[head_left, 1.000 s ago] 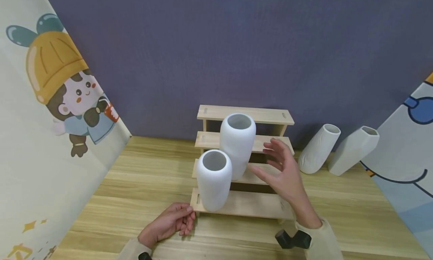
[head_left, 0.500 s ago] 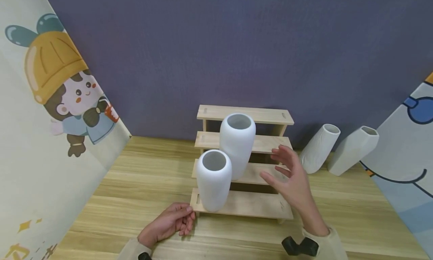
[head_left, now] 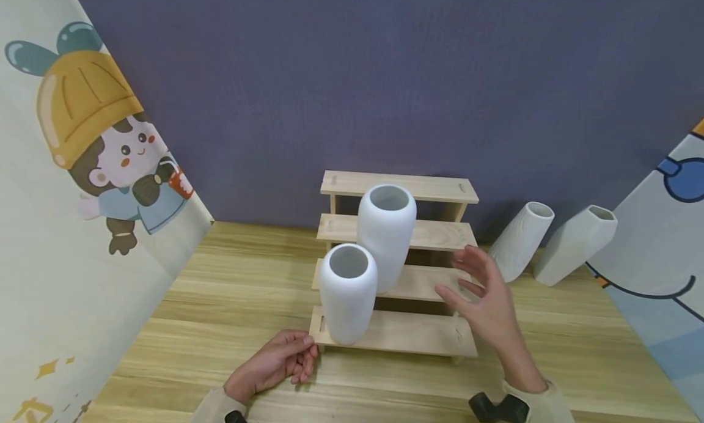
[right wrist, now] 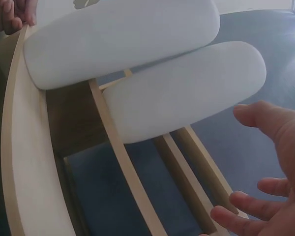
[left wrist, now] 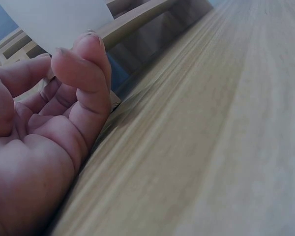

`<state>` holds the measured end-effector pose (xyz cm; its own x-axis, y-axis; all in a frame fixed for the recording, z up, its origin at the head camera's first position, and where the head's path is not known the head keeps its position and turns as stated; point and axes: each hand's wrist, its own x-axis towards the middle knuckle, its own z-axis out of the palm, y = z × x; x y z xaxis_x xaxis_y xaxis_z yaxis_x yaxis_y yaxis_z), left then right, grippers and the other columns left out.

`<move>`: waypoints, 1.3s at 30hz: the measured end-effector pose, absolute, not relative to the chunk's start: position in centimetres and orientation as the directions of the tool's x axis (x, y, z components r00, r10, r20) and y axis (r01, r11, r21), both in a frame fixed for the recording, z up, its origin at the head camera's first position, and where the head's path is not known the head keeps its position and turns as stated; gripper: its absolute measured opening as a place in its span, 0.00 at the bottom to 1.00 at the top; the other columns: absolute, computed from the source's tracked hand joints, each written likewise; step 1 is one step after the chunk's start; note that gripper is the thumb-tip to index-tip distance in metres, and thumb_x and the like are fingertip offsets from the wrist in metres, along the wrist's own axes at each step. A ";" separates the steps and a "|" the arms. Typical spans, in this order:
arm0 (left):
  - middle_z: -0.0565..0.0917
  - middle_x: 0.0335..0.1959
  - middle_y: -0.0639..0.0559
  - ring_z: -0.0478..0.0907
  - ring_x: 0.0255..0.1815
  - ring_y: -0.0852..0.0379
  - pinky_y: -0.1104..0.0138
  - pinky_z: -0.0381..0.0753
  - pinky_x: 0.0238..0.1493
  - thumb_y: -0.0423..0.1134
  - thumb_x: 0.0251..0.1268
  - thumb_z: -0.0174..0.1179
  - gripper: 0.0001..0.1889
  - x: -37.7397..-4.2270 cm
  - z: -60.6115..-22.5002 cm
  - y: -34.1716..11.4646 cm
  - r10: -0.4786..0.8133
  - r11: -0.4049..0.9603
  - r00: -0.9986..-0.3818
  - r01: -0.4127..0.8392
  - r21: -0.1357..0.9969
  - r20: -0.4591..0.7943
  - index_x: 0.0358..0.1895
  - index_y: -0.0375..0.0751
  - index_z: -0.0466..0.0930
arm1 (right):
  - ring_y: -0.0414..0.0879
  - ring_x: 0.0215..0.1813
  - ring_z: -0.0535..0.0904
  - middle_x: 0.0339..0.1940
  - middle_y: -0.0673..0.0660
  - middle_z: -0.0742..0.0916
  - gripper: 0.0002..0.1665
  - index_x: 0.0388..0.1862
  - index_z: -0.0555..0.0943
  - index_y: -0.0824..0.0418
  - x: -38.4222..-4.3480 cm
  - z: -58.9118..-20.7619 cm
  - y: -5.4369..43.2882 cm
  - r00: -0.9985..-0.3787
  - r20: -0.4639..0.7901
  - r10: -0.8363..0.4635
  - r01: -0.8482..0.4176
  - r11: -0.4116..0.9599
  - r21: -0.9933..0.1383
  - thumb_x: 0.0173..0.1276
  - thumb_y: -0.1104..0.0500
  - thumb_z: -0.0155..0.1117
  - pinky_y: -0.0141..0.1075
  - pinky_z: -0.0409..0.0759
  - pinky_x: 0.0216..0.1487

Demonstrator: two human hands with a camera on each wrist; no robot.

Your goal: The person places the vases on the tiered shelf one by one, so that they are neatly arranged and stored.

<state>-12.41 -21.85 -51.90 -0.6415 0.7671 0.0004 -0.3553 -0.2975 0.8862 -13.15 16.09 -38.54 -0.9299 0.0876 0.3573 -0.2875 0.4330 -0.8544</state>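
A stepped wooden display shelf [head_left: 418,334] stands on the table. One white vase [head_left: 348,307] is upright at the left end of its lowest board. A second white vase [head_left: 387,233] stands one step higher, behind and slightly right. At the lowest board's front left corner, my left hand [head_left: 282,359] pinches the edge between thumb and fingers; in the left wrist view its fingers [left wrist: 91,88] are curled. My right hand [head_left: 486,304] hovers over the shelf's right end, fingers spread and bent, holding nothing. The right wrist view shows it apart from the rear vase [right wrist: 187,91].
To the right of the shelf, a textured white vase [head_left: 521,242] and an angular white vase [head_left: 574,246] lean on the wood-grain table [head_left: 236,294]. A dark blue wall [head_left: 385,87] rises behind; printed panels flank both sides.
My right hand has drawn away from the rear vase, moving right and toward me. The left hand and both vases on the shelf stay where they were.
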 end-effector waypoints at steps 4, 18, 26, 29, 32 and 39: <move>0.86 0.29 0.59 0.82 0.28 0.67 0.78 0.78 0.24 0.38 0.84 0.36 0.18 -12.4 -51.8 -21.8 0.764 -0.270 -0.645 -0.368 0.890 -0.034 0.42 0.42 0.79 | 0.25 0.57 0.77 0.58 0.41 0.79 0.46 0.73 0.64 0.64 -13.2 -38.9 16.8 -0.924 0.370 0.094 -0.289 0.459 -0.840 0.57 0.67 0.76 0.18 0.79 0.52; 0.86 0.29 0.60 0.82 0.27 0.68 0.78 0.78 0.24 0.38 0.84 0.36 0.18 -12.6 -51.7 -21.8 0.762 -0.263 -0.646 -0.372 0.890 -0.044 0.42 0.43 0.79 | 0.21 0.54 0.76 0.55 0.29 0.77 0.45 0.71 0.65 0.65 -13.3 -39.9 18.9 -0.902 0.411 0.132 -0.300 0.492 -0.817 0.56 0.69 0.76 0.15 0.77 0.49; 0.86 0.30 0.60 0.82 0.28 0.68 0.78 0.78 0.25 0.39 0.84 0.37 0.18 -12.6 -51.7 -21.8 0.765 -0.269 -0.642 -0.378 0.886 -0.042 0.43 0.42 0.79 | 0.20 0.53 0.76 0.53 0.26 0.76 0.45 0.71 0.65 0.63 -13.5 -40.3 20.1 -0.902 0.388 0.188 -0.251 0.503 -0.827 0.56 0.69 0.76 0.13 0.76 0.48; 0.86 0.30 0.59 0.82 0.28 0.68 0.78 0.78 0.25 0.39 0.84 0.37 0.18 -12.6 -51.8 -21.9 0.766 -0.276 -0.642 -0.376 0.884 -0.034 0.43 0.42 0.80 | 0.20 0.52 0.77 0.52 0.27 0.77 0.44 0.70 0.65 0.61 -13.4 -40.4 20.6 -0.903 0.371 0.215 -0.226 0.495 -0.839 0.57 0.69 0.75 0.13 0.77 0.47; 0.86 0.30 0.59 0.82 0.28 0.68 0.78 0.78 0.25 0.39 0.84 0.37 0.18 -12.5 -51.8 -21.9 0.766 -0.279 -0.642 -0.377 0.884 -0.032 0.43 0.42 0.80 | 0.20 0.52 0.77 0.53 0.28 0.77 0.43 0.70 0.65 0.60 -13.4 -40.5 21.1 -0.904 0.358 0.235 -0.206 0.493 -0.845 0.58 0.69 0.75 0.13 0.76 0.47; 0.86 0.29 0.59 0.82 0.27 0.67 0.78 0.78 0.24 0.39 0.84 0.38 0.17 -12.4 -51.9 -21.9 0.761 -0.268 -0.647 -0.380 0.885 -0.048 0.43 0.42 0.80 | 0.19 0.52 0.75 0.52 0.27 0.76 0.42 0.71 0.65 0.58 -13.3 -40.4 22.4 -0.902 0.325 0.284 -0.149 0.502 -0.852 0.61 0.66 0.74 0.13 0.75 0.46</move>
<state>-12.41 -21.89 -51.93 -0.6468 0.7612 -0.0477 -0.3803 -0.2678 0.8852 -13.31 22.43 -40.44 -0.9019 0.2839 0.3254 -0.1492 0.5023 -0.8517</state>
